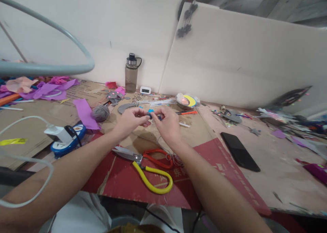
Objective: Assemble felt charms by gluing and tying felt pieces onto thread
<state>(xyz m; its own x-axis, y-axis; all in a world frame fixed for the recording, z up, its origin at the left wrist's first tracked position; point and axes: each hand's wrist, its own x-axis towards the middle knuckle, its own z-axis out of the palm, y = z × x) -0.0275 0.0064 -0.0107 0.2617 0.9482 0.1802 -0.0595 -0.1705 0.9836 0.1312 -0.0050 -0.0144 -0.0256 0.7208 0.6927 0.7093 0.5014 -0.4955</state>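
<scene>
1. Head view shows both hands meeting above the worktop (pixel 278 171), left hand (pixel 134 122) and right hand (pixel 167 124) almost tip to tip, with a small dark-blue piece (pixel 150 116) between them.
2. Pinch lightly: the fingers of each hand are drawn narrow on the piece, thumb against forefinger, and with something so small a firm squeeze would likely bend it or send it flying.
3. Let one hand steady while the other shapes or turns; if both pull at once, the piece probably twists.
4. Check what is really in the grip. A bright-blue scrap (pixel 150 110) shows just above the fingertips, but the view is too small and soft to tell whether it is held or lies behind them.
5. Mind the thin pale strand (pixel 176 159) bunched beside the red handle of the scissors (pixel 139 158); whether it runs up to the piece is unclear, so draw gently in case it does.
6. Work over the brown cardboard (pixel 201 129), where a dropped bit should be easier to find than among the scraps farther back.
7. Leave the scissors lying between the forearms, on the red cardboard (pixel 122 185), and reach around the blades, which point left.
8. Watch the white cable (pixel 51 172), which loops across the left forearm in the view and could snag a wide elbow swing.
</scene>
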